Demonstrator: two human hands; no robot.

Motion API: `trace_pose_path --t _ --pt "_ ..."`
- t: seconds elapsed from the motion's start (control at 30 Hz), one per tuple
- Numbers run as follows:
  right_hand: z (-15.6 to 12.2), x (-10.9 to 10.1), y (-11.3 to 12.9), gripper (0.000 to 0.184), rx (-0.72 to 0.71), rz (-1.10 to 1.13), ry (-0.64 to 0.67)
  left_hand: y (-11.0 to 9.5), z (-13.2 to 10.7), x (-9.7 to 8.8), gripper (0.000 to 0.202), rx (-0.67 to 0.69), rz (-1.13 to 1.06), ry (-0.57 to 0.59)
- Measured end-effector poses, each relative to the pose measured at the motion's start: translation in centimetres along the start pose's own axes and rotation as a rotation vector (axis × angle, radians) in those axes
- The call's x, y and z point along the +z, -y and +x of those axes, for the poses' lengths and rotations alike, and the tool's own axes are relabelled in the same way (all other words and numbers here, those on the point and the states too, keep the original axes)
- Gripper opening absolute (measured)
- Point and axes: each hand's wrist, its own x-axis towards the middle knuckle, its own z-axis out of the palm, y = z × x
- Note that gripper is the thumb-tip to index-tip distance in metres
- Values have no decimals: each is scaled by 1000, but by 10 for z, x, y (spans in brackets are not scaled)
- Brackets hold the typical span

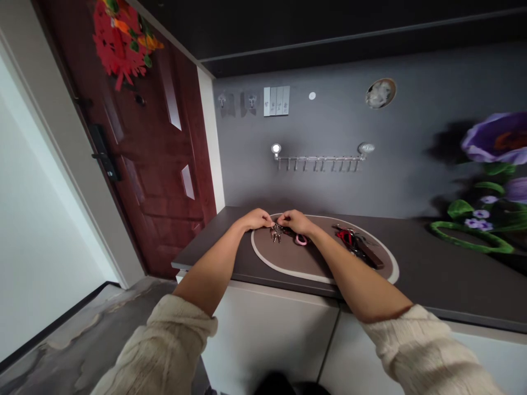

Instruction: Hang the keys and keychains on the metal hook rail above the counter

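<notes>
A bunch of keys [276, 236] dangles between my two hands, just over the left part of the brown oval mat [288, 258]. My left hand [259, 218] is closed, its fingertips pinching the bunch from the left. From the right, my right hand [295, 220] pinches at the top of the same bunch, fingers closed. Under the right wrist lies a pink loop [301, 240]; what it belongs to is partly hidden. A heap of red and dark items [354, 241], with a long brown strip [370, 255], rests on the mat's right side.
The mat lies on a dark countertop [428, 274] over white cabinet doors. On the grey wall hangs a rail with hooks [320, 159], below a white switch panel [276, 101]. Purple artificial flowers [496, 137] stand at right. A dark red door [152, 137] is at left.
</notes>
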Motion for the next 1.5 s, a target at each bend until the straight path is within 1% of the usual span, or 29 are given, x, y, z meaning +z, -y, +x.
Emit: trace_pose_path --t 0.17,0.33,0.43,0.57,0.77,0.9,1.03,1.17,1.33,1.5 --pt "-1 0 -1 20 -15 -20 8 -1 1 3 24 -17 -42 -29" --pt "1 1 -7 18 -37 -8 1 -6 0 5 14 17 -203 -52" --pt "2 1 -9 18 -33 16 -14 -9 -2 5 14 33 -271 -51" --pt "1 2 -9 19 -33 57 -38 -10 -1 5 17 63 -300 -96" --pt "2 4 -5 23 -10 159 -149 -8 5 6 17 89 -465 -170" --pt "3 4 -1 24 -33 268 -228 -10 6 8 16 25 -573 -215" --pt "4 4 1 24 -13 381 -304 -13 7 12 16 -4 -670 -211" --pt "4 4 3 26 3 449 -318 -14 10 15 19 25 -780 -213" --pt "5 5 4 29 -2 470 -343 -15 13 20 24 67 -851 -236" --pt "6 3 2 24 -35 345 -413 -14 17 24 28 62 -805 -319"
